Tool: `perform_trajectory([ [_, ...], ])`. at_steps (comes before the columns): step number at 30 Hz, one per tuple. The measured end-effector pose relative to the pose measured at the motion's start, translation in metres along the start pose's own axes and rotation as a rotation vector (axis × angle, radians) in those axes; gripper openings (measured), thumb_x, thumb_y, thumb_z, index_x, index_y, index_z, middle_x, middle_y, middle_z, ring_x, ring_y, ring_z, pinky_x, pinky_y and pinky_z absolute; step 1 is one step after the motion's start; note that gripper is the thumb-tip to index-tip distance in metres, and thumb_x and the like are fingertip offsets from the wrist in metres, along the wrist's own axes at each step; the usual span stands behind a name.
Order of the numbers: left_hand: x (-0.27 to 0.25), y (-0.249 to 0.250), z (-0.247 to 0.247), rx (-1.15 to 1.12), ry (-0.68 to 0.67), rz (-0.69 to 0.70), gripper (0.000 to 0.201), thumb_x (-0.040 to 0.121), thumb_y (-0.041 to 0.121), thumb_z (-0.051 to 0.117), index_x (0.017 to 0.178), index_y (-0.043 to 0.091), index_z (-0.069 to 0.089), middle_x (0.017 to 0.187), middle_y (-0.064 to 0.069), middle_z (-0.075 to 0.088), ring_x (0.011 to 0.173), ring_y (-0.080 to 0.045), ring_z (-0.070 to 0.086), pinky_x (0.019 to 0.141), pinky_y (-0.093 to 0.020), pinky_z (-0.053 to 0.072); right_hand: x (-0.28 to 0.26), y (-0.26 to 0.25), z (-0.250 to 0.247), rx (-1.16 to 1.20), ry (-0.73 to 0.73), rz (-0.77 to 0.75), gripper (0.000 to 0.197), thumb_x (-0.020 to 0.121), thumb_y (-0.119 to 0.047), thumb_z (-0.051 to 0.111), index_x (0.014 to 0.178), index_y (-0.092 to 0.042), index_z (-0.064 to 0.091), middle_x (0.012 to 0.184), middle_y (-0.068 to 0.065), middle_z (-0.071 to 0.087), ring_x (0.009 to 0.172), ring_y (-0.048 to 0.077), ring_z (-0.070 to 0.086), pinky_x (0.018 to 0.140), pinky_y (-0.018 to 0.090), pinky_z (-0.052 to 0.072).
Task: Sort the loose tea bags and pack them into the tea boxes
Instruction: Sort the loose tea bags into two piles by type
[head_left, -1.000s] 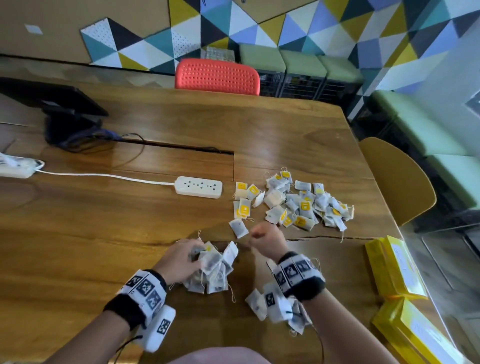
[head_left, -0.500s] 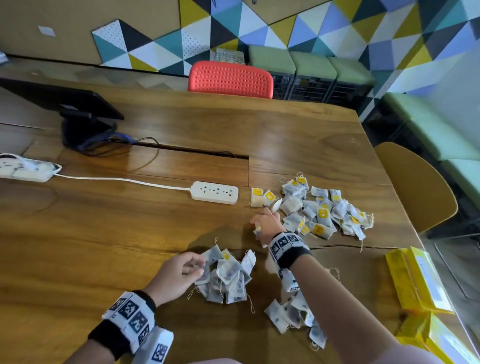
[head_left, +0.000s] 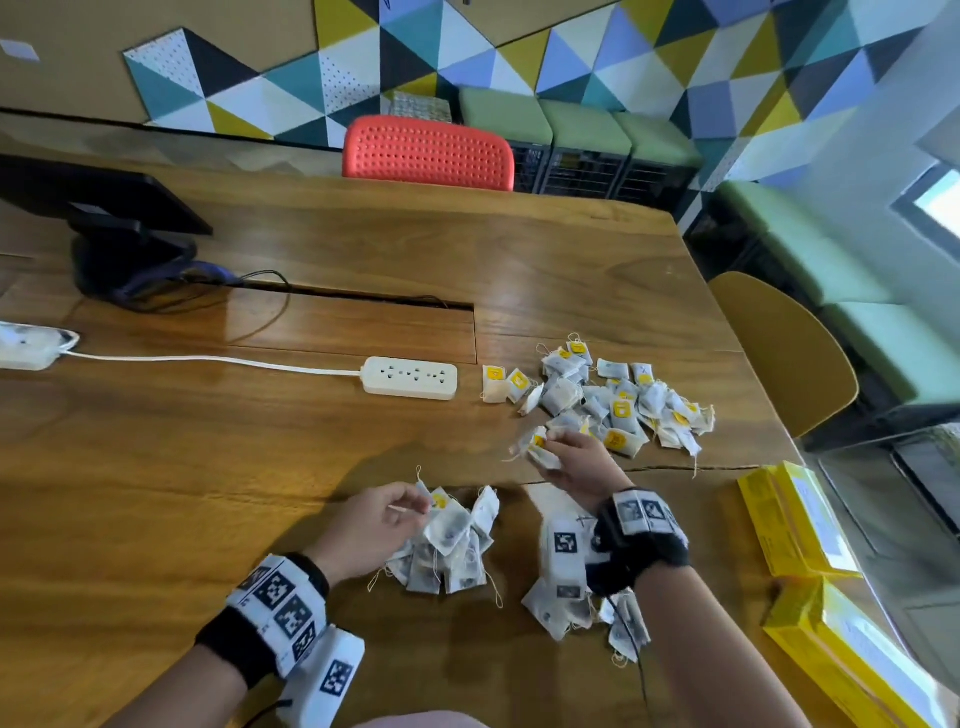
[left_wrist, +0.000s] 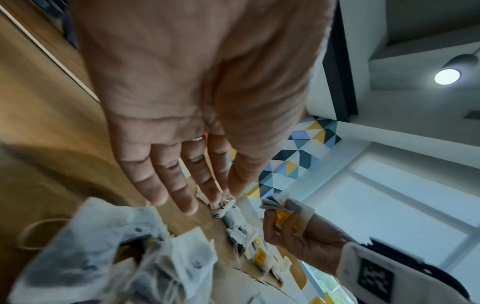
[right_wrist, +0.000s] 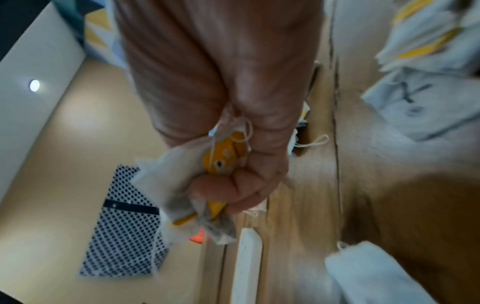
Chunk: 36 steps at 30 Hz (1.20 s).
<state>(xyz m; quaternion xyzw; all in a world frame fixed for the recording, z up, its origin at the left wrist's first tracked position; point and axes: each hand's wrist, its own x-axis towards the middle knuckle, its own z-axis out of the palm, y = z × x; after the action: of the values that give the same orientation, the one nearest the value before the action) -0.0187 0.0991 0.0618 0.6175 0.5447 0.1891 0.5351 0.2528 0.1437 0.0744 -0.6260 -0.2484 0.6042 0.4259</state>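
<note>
Loose tea bags (head_left: 618, 402), white with yellow tags, lie heaped at the right middle of the wooden table (head_left: 208, 467). My right hand (head_left: 550, 452) (right_wrist: 226, 185) hovers at that heap's near edge, fingers curled round a few yellow-tagged tea bags (head_left: 537, 446) (right_wrist: 223, 156) (left_wrist: 283, 214). A sorted pile (head_left: 452, 545) (left_wrist: 103, 246) lies in front of me. My left hand (head_left: 415, 506) (left_wrist: 197, 201) has straight fingers at that pile's left edge and holds nothing. Another pile (head_left: 566, 608) lies partly under my right wrist. Two yellow tea boxes (head_left: 795, 519) (head_left: 852, 660) sit at the table's right edge.
A white power strip (head_left: 410, 378) (right_wrist: 246, 267) with its cord lies left of the loose heap. A black monitor stand (head_left: 119, 260) occupies the far left. A red chair (head_left: 428, 153) and a mustard chair (head_left: 784, 353) flank the table.
My right hand reached into the loose heap and has drawn back toward me gripping a few tea bags. My left hand's fingers have straightened beside the sorted pile.
</note>
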Motion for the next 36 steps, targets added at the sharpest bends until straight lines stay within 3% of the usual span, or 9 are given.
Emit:
perform_trajectory([
  [3,0.003,0.017,0.008,-0.012,-0.035,0.076,0.021,0.091,0.024,0.063,0.112,0.024,0.062,0.11,0.013,0.063,0.093,0.006,0.06,0.067,-0.012,0.05,-0.036,0.009,0.0,0.2,-0.123,0.083,0.022,0.091,0.003,0.054,0.074,-0.011,0.05,0.077,0.013,0.067,0.067,0.017,0.066,0.047,0.017,0.047],
  [8,0.005,0.04,0.024,-0.16,-0.14,0.257,0.062,0.067,0.043,0.082,0.123,0.034,0.056,0.121,0.013,0.06,0.105,-0.004,0.063,0.087,-0.023,0.053,-0.068,0.032,0.01,0.211,-0.182,0.091,0.017,0.09,0.004,0.054,0.078,-0.008,0.053,0.073,0.011,0.066,0.054,0.011,0.059,0.047,0.017,0.046],
  [14,0.005,0.044,0.035,-0.012,-0.022,0.42,0.03,0.07,0.019,0.084,0.097,0.023,0.073,0.097,0.008,0.069,0.086,-0.005,0.067,0.078,-0.018,0.054,-0.085,0.051,0.018,0.196,-0.165,0.108,0.015,0.077,-0.005,0.07,0.086,-0.009,0.058,0.107,0.025,0.06,0.083,0.025,0.059,0.057,0.022,0.051],
  [17,0.005,0.042,0.035,0.035,-0.04,0.38,0.025,0.074,0.015,0.081,0.098,0.017,0.074,0.093,0.009,0.07,0.086,0.001,0.066,0.071,-0.006,0.048,-0.093,0.052,0.017,0.195,-0.157,0.142,0.006,0.093,-0.012,0.055,0.094,-0.01,0.061,0.103,0.02,0.065,0.082,0.025,0.061,0.061,0.026,0.047],
  [20,0.003,0.043,0.036,0.082,-0.103,0.334,0.023,0.078,0.02,0.079,0.1,0.019,0.073,0.091,0.012,0.07,0.082,0.0,0.065,0.067,-0.006,0.047,-0.103,0.05,0.016,0.214,-0.198,0.213,0.03,0.099,-0.036,0.041,0.105,-0.015,0.061,0.1,0.011,0.069,0.083,0.025,0.064,0.06,0.027,0.047],
  [23,0.001,0.043,0.04,0.153,-0.166,0.349,0.024,0.081,0.03,0.075,0.104,0.026,0.071,0.098,0.015,0.068,0.087,0.001,0.063,0.071,-0.006,0.046,-0.115,0.048,0.016,0.215,-0.246,0.244,0.044,0.099,-0.051,0.035,0.117,-0.016,0.055,0.085,0.005,0.069,0.065,0.019,0.066,0.054,0.024,0.047],
  [28,0.0,0.042,0.045,0.122,-0.172,0.291,0.038,0.084,0.024,0.072,0.119,0.025,0.057,0.101,0.008,0.065,0.088,-0.005,0.064,0.075,-0.014,0.051,-0.119,0.052,0.012,0.185,-0.319,0.201,0.03,0.086,-0.031,0.061,0.108,-0.011,0.063,0.089,0.009,0.06,0.068,0.018,0.056,0.048,0.022,0.045],
  [32,0.0,0.041,0.041,0.089,-0.15,0.258,0.031,0.083,0.019,0.073,0.111,0.024,0.063,0.1,0.009,0.067,0.09,-0.008,0.067,0.083,-0.026,0.054,-0.115,0.055,0.007,0.272,-0.241,0.25,0.017,0.092,-0.016,0.051,0.103,-0.007,0.061,0.083,0.008,0.063,0.064,0.015,0.057,0.046,0.019,0.041],
  [36,0.0,0.038,0.035,0.046,-0.173,0.263,0.023,0.082,0.017,0.074,0.103,0.025,0.069,0.101,0.008,0.071,0.09,-0.008,0.067,0.083,-0.024,0.054,-0.118,0.05,0.004,0.386,-0.251,0.268,0.015,0.088,-0.012,0.046,0.09,-0.005,0.059,0.08,0.01,0.064,0.06,0.016,0.056,0.043,0.017,0.036],
])
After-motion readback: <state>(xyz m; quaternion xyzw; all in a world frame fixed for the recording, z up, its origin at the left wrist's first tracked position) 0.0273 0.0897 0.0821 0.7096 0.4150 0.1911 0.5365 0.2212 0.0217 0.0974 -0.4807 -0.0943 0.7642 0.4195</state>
